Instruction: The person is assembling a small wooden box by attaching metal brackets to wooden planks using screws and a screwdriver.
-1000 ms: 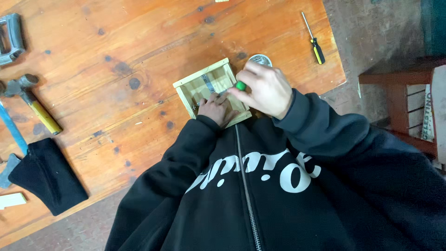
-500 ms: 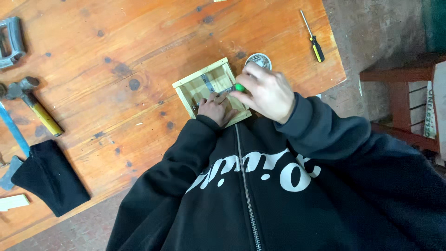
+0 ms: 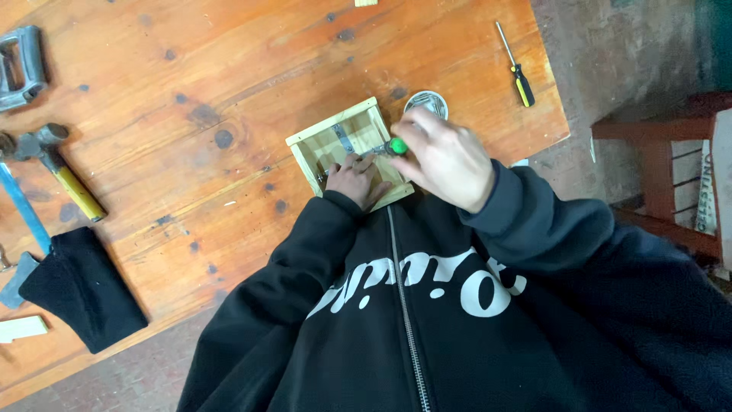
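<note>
My black hooded top fills the near part of the view, sleeves reaching forward over the counter (image 3: 229, 91) edge. My left hand (image 3: 357, 180) lies flat inside the small wooden frame (image 3: 335, 141), fingers pressing it down near a metal bracket so it cannot slide. My right hand (image 3: 446, 156) is closed round a green-handled screwdriver (image 3: 396, 145), the tip angled in toward my left fingers; the exact spot it meets is hidden. Just beyond the frame sits a round metal tin (image 3: 427, 101). Farther right lies a spare black-and-yellow screwdriver (image 3: 517, 69). Off to the left rest a hammer (image 3: 57, 164), a dark cloth (image 3: 80, 290) and a clamp (image 3: 23, 65)
</note>
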